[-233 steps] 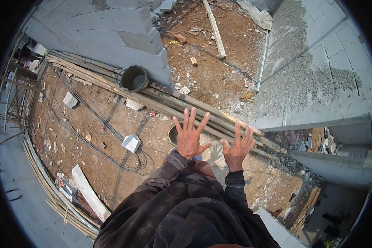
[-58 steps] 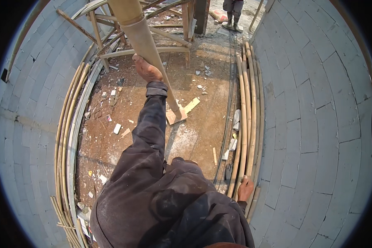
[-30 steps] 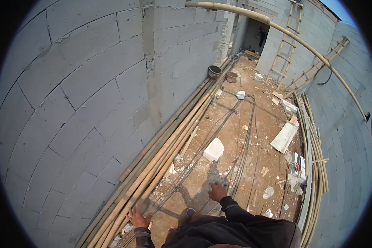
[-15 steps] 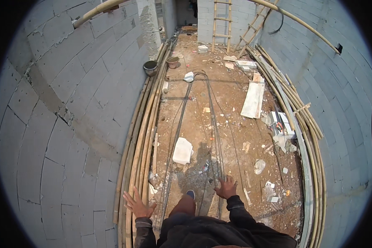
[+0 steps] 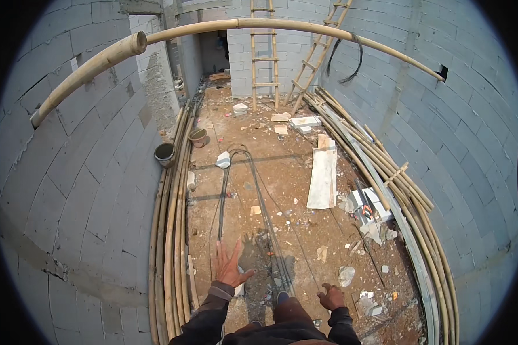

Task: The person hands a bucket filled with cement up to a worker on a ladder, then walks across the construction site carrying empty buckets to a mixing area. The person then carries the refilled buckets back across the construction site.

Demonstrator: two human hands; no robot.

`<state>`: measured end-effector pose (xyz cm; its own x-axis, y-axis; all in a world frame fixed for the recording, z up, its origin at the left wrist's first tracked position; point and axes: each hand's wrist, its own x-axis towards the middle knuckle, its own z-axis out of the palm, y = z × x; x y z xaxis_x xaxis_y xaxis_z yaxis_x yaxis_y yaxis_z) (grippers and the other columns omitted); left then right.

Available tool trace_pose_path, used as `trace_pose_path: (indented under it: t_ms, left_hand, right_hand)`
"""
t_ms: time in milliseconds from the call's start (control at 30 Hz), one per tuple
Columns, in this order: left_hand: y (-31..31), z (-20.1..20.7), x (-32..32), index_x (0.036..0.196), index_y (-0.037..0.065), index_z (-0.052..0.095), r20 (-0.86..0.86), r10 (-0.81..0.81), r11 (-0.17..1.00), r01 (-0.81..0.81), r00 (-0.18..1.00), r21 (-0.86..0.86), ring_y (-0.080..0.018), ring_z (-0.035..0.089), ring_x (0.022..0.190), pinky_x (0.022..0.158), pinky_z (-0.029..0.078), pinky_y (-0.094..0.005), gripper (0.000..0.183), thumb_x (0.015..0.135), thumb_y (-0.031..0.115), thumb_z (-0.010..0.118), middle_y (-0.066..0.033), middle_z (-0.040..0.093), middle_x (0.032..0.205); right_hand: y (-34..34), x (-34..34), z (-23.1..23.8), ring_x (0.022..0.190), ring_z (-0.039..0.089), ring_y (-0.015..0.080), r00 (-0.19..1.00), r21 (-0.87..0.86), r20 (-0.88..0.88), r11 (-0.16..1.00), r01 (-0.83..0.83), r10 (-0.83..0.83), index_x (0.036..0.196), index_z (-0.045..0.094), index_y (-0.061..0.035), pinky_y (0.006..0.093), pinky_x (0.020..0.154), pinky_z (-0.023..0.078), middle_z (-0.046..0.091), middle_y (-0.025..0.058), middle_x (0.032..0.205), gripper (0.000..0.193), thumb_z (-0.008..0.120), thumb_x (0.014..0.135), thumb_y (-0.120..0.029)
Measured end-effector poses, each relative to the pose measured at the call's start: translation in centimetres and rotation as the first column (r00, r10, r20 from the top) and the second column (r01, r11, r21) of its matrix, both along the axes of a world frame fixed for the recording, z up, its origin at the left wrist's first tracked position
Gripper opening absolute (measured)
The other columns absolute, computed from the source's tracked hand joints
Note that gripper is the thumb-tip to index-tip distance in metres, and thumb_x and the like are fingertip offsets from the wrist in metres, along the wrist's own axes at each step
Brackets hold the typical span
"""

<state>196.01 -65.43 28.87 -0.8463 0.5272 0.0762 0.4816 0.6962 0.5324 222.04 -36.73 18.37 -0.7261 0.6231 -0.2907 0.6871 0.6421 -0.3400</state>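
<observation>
— Rebars (image 5: 259, 213): position and long axis?
— On the dirt floor (image 5: 288, 172), running lengthwise from beside the hands away toward the bamboo ladders (image 5: 265, 52), bent ends at the white block (image 5: 223, 159).
— Hands?
— Left hand (image 5: 230, 265) open, fingers spread, holding nothing; right hand (image 5: 331, 297) loosely curled, empty, beside the rebars' near end.

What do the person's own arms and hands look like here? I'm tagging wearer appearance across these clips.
Both forearms are covered by long, dark, loose-fitting sleeves. The left sleeve ends in a lighter greyish cuff at the wrist. The left hand and right hand are bare, with no gloves; no watch, ring or marking shows at this size.
</observation>
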Motion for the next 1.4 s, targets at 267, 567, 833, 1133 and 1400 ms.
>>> trace_pose_path:
  t_ms: [267,567,833,1133,1400]
  left_hand:
    - [11.5,-3.6,-12.0,0.157,0.027,0.015,0.012,0.071,0.994,-0.072,0.997,0.078,-0.0509,0.005,0.146,0.114,0.014,-0.0635,0.12,0.062,0.032,0.088,-0.0334,0.011,0.156]
    - [13.2,-9.3,-21.3,0.157,0.025,0.015,0.096,0.329,0.938,-0.337,0.939,0.076,-0.0508,0.013,0.144,0.116,0.018,-0.0582,0.122,0.061,0.031,0.09,-0.0338,0.014,0.155]
    - [20.6,-15.4,-37.7,0.157,0.02,0.017,0.187,0.428,0.902,-0.406,0.884,-0.144,-0.0471,0.007,0.147,0.116,0.013,-0.0598,0.116,0.065,0.036,0.086,-0.031,0.018,0.156]
    - [30.0,-16.0,-67.6,0.152,0.01,0.027,0.303,0.273,0.962,-0.261,0.913,-0.08,-0.0456,0.024,0.143,0.116,0.021,-0.0546,0.097,0.074,0.029,0.081,-0.0231,0.037,0.149]
    - [36.3,-14.2,-84.3,0.148,0.004,0.033,0.255,0.204,0.979,-0.192,0.945,-0.071,-0.0437,0.035,0.137,0.116,0.026,-0.0477,0.091,0.073,0.019,0.081,-0.0239,0.044,0.143]
  right_hand:
    - [11.7,-10.6,-5.1,0.103,0.064,0.0391,0.998,-0.078,0.024,0.995,-0.057,0.059,0.121,0.064,-0.0112,0.045,0.089,0.051,0.067,0.0232,0.107,0.045,0.072,0.081,-0.031]
    - [25.0,-32.5,-3.9,0.103,0.063,0.0395,0.952,-0.105,-0.06,0.947,-0.305,0.3,0.122,0.063,-0.0105,0.047,0.089,0.049,0.065,0.0227,0.107,0.04,0.07,0.085,-0.023]
    - [28.0,-49.5,-8.1,0.105,0.061,0.039,0.952,-0.126,-0.082,0.945,-0.302,0.294,0.121,0.064,-0.0103,0.0469,0.09,0.049,0.063,0.021,0.113,0.038,0.069,0.085,-0.021]
    - [31.9,-74.3,-9.3,0.101,0.063,0.0402,0.914,-0.333,0.191,0.9,-0.282,0.357,0.12,0.063,-0.0082,0.0452,0.086,0.05,0.065,0.0239,0.107,0.038,0.068,0.086,-0.024]
    - [40.2,-89.3,-5.7,0.097,0.063,0.0399,0.998,-0.115,-0.031,0.992,-0.059,0.056,0.115,0.065,-0.0052,0.0463,0.084,0.049,0.066,0.0228,0.102,0.032,0.062,0.091,-0.026]
